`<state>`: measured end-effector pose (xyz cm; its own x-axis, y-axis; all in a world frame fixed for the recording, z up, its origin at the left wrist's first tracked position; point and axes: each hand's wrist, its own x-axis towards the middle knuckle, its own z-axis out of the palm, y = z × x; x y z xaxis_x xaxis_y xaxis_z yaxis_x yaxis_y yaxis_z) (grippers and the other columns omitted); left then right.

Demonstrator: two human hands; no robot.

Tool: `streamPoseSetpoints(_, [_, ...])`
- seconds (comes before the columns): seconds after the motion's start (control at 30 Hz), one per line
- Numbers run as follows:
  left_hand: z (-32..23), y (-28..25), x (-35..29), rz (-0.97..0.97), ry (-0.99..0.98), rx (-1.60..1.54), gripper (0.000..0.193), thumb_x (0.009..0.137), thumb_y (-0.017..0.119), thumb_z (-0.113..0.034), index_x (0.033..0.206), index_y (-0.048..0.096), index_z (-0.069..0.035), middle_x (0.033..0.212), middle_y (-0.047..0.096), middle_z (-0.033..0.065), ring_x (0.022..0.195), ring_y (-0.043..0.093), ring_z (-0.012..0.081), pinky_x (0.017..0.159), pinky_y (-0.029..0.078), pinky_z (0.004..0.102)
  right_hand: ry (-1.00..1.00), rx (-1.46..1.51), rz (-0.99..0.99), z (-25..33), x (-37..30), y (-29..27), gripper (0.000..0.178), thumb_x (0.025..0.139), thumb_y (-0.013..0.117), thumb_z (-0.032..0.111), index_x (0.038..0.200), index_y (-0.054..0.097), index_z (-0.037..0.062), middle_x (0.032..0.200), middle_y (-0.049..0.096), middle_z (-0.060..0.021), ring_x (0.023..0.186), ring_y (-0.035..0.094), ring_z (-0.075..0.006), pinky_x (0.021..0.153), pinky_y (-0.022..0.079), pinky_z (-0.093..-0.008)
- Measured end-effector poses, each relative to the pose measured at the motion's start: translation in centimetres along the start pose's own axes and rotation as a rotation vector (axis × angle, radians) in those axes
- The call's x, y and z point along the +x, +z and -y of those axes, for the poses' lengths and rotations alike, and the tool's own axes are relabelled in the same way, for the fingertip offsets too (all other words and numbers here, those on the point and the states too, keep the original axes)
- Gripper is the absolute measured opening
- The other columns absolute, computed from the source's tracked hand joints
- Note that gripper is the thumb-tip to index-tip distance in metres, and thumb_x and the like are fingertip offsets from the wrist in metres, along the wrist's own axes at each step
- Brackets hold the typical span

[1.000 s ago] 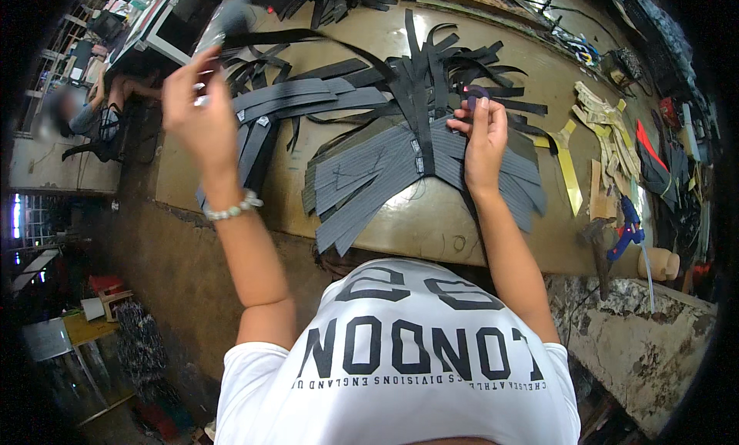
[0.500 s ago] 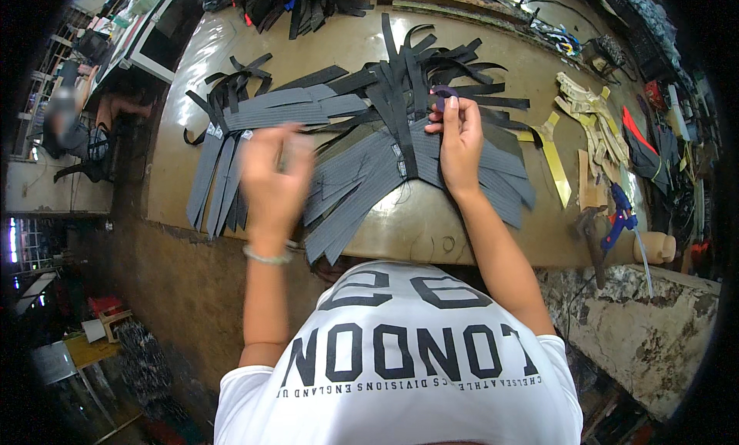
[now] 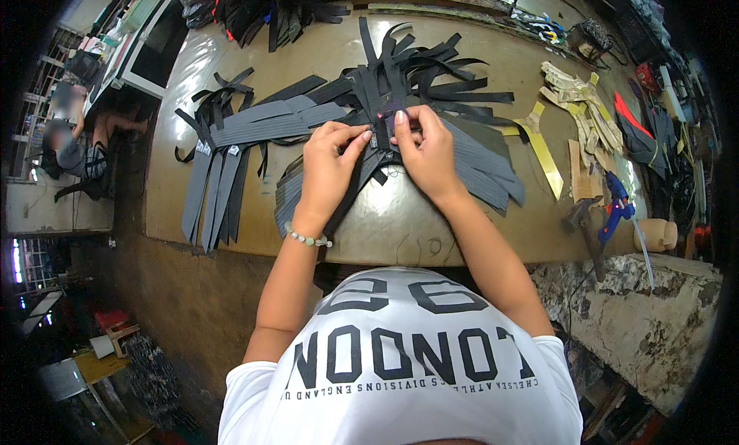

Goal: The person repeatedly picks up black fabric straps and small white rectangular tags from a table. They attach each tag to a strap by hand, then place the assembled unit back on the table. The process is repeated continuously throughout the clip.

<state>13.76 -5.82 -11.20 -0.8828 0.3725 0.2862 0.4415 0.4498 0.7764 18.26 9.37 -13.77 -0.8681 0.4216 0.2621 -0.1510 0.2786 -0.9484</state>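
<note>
On the table lies a spread pile of dark grey strap pieces with black webbing tails. Over the middle of this pile my two hands are close together. My left hand is closed, thumb and fingertips pinching the edge of a black strap. Beside it my right hand is closed round a small dark purple tool, mostly hidden by the fingers, so its kind is unclear. A short black webbing piece with a small white label lies between the hands.
Another bunch of grey strap pieces lies to the left. Yellow and cream Y-shaped pieces, a blue glue gun and a hammer are at the right. Black straps are heaped at the back. Another person sits far left.
My left hand has come from the left to the pile's middle and pinched the strap. My right hand has moved left with the purple tool. The grey pieces under the hands have shifted.
</note>
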Motion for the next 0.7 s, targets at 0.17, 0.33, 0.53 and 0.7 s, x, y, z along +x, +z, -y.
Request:
streamPoseSetpoints(0.17, [0.5, 0.5, 0.3, -0.129, -0.040, -0.077, 0.019, 0.089, 0.067, -0.015, 0.095, 0.069, 0.003, 0.085, 0.067, 0.0093, 0.076, 0.061, 0.0146, 0.072, 0.048, 0.0267, -0.269, -0.093, -0.060, 0.0, -0.2, 0.3, 0.016, 0.089, 0.064, 0.010, 0.085, 0.056, -0.0033, 0.085, 0.058, -0.0129, 0.065, 0.063, -0.0204, 0.056, 0.053, -0.0310])
streamPoseSetpoints(0.33, [0.9, 0.8, 0.5, -0.117, -0.067, -0.066, 0.021, 0.091, 0.065, -0.016, 0.093, 0.066, 0.005, 0.088, 0.066, 0.0093, 0.079, 0.060, 0.0143, 0.074, 0.047, 0.0266, -0.297, -0.151, -0.055, 0.2, 0.0, 0.6, 0.013, 0.086, 0.065, 0.007, 0.082, 0.056, -0.0019, 0.085, 0.058, -0.0129, 0.065, 0.063, -0.0240, 0.056, 0.053, -0.0318])
streamPoseSetpoints(0.53, [1.3, 0.9, 0.6, -0.131, -0.072, -0.130, 0.023, 0.092, 0.064, -0.018, 0.094, 0.066, 0.004, 0.087, 0.064, 0.0061, 0.078, 0.058, 0.0114, 0.072, 0.045, 0.0238, -0.374, -0.263, -0.039, 0.5, 0.0, 0.6, 0.013, 0.086, 0.066, 0.007, 0.083, 0.056, -0.0016, 0.085, 0.057, -0.0127, 0.064, 0.062, -0.0241, 0.056, 0.053, -0.0322])
streamPoseSetpoints(0.7, [2.1, 0.9, 0.6, -0.138, -0.171, -0.314, 0.024, 0.094, 0.063, -0.020, 0.098, 0.066, 0.003, 0.089, 0.062, 0.0008, 0.079, 0.053, 0.0062, 0.070, 0.043, 0.0208, -0.272, -0.177, -0.063, 0.7, -0.2, 0.7, 0.013, 0.084, 0.066, 0.007, 0.083, 0.056, -0.0007, 0.085, 0.058, -0.0127, 0.065, 0.061, -0.0257, 0.058, 0.052, -0.0337])
